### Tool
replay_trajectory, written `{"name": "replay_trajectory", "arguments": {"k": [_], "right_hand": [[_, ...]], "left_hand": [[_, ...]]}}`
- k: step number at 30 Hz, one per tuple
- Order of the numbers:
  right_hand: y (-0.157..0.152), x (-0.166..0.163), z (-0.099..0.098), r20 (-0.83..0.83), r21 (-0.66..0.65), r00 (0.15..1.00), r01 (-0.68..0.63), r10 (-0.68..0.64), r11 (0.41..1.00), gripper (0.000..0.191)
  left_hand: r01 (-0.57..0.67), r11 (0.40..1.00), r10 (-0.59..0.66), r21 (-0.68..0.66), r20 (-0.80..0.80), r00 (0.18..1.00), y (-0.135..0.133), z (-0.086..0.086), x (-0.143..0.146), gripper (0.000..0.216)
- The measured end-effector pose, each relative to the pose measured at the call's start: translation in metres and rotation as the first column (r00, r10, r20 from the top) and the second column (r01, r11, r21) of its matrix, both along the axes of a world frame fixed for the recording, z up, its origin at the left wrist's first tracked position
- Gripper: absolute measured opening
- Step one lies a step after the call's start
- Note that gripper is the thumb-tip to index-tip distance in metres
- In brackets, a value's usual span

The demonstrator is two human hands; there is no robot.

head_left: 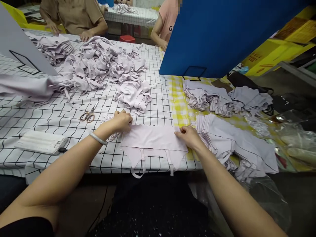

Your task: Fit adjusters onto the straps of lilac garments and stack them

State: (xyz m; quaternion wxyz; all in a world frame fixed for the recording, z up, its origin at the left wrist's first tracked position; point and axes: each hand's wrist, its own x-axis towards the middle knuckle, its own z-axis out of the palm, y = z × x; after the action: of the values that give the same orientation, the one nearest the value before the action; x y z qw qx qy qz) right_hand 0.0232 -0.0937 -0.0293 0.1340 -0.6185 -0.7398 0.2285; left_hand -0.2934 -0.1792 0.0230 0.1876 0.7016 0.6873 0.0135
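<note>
A pale pink camisole (153,138) lies spread flat at the table's front edge, folded across, with its thin straps toward me and one looping over the edge. My left hand (122,121) is closed on its far left corner, the fingertips curled under and partly hidden. At the far right corner my right hand (189,135) pinches the cloth between thumb and fingers. Gold-handled scissors (88,113) lie left of my left hand, beside small thread scraps (106,118). Just past my right hand is a stack of folded camisoles (237,141).
A heap of crumpled pale garments (98,59) covers the far left. A white power bank (41,142) with a cable lies front left. A blue board (209,36) stands at right behind another garment stack (209,93). Two people (74,16) sit across the table.
</note>
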Motion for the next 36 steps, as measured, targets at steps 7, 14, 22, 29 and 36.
{"name": "replay_trajectory", "arguments": {"k": [7, 14, 22, 29, 36], "right_hand": [[-0.064, 0.029, 0.052, -0.828, -0.251, 0.512, 0.022, -0.227, 0.968, 0.03], [-0.106, 0.148, 0.127, -0.896, -0.099, 0.372, 0.368, -0.243, 0.925, 0.032], [-0.057, 0.273, 0.112, -0.881, -0.09, 0.339, 0.567, -0.331, 0.819, 0.041], [0.053, 0.305, 0.031, -0.725, 0.025, 0.541, 0.639, -0.426, 0.769, 0.038], [0.071, 0.335, -0.014, -0.592, 0.147, 0.638, 0.686, -0.492, 0.713, 0.03]], "left_hand": [[-0.07, 0.993, 0.01, 0.093, 0.529, 0.848, -0.057, 0.047, -0.012, 0.007], [-0.022, 0.971, -0.204, 0.237, 0.874, 0.442, -0.03, 0.078, 0.079, 0.042], [0.204, 0.979, 0.009, -0.03, 0.995, 0.103, 0.087, 0.069, 0.239, 0.046], [-0.043, 0.992, 0.128, -0.121, 0.892, 0.433, 0.19, 0.012, 0.3, 0.043], [-0.062, 0.998, 0.053, -0.022, 0.82, 0.57, 0.209, -0.013, 0.302, 0.048]]}}
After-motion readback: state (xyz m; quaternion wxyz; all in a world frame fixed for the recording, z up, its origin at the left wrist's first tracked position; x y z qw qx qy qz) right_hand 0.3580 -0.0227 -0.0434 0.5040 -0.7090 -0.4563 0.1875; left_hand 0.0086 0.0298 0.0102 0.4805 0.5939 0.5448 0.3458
